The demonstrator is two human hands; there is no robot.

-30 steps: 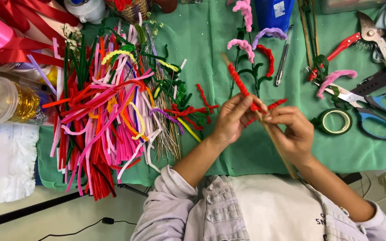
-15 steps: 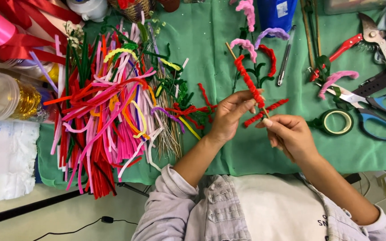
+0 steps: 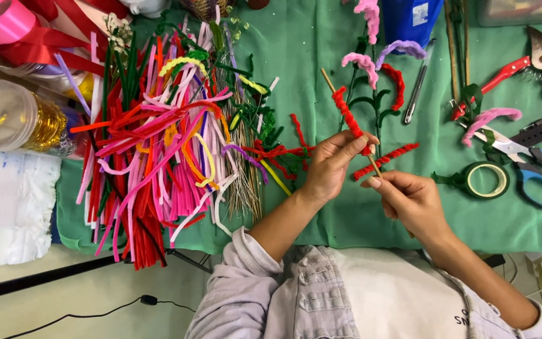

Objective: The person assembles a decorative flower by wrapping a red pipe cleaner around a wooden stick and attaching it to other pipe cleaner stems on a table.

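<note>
A red pipe cleaner (image 3: pixel 350 117) coils around a thin wooden stick (image 3: pixel 349 119) held above the green cloth (image 3: pixel 308 63). The left hand (image 3: pixel 332 164) pinches the coil's lower end; the right hand (image 3: pixel 409 199) grips the stick's base. A loose heap of pipe cleaners (image 3: pixel 164 144) lies left.

A green cloth (image 3: pixel 308 56) covers the surface (image 3: pixel 7 282). On it, a heap of coloured pipe cleaners (image 3: pixel 158 150) lies at nine o'clock, a green tape roll (image 3: pixel 485 180) and blue-handled scissors (image 3: pixel 534 176) at three o'clock.
</note>
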